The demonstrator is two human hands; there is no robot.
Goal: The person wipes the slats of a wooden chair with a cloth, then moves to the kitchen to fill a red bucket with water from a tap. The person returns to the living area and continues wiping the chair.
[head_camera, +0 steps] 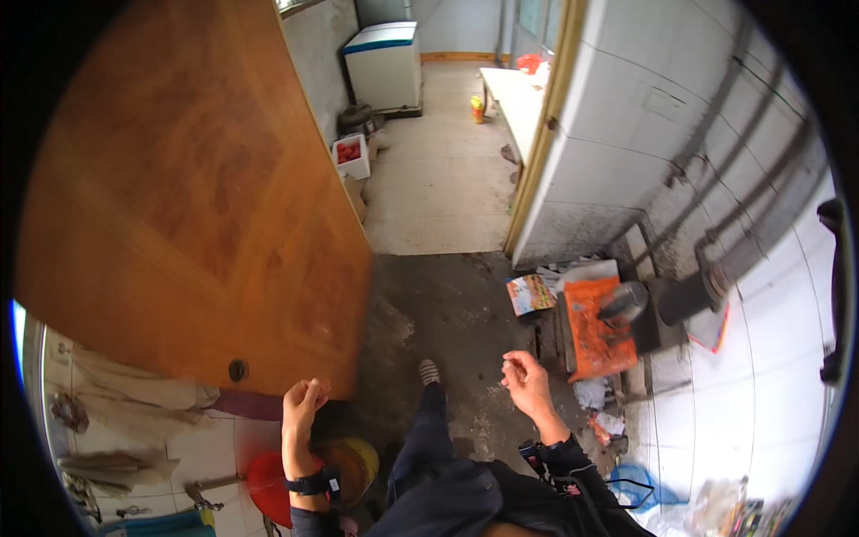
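My left hand [305, 404] is curled in front of the lower corner of an open wooden door [221, 201]. I cannot tell whether it touches the door, and nothing shows in its fingers. The door has a dark round lock hole [238, 370] near its edge. Over the dark concrete floor [463, 302], my right hand [527, 384] is raised with loosely curled fingers and nothing visible in them. The thing nearest to it is an orange plastic bag [594, 329] on a low ledge. One foot in a striped shoe or sock [429, 372] is forward on the floor.
Through the doorway stand a white chest-like appliance [382, 74], a white box of red items [350, 156], a table [513, 101] and a yellow bottle [477, 109]. Pipes [711, 161] line the right wall. A red basin [268, 480] is at lower left, near a yellowish bucket [362, 463].
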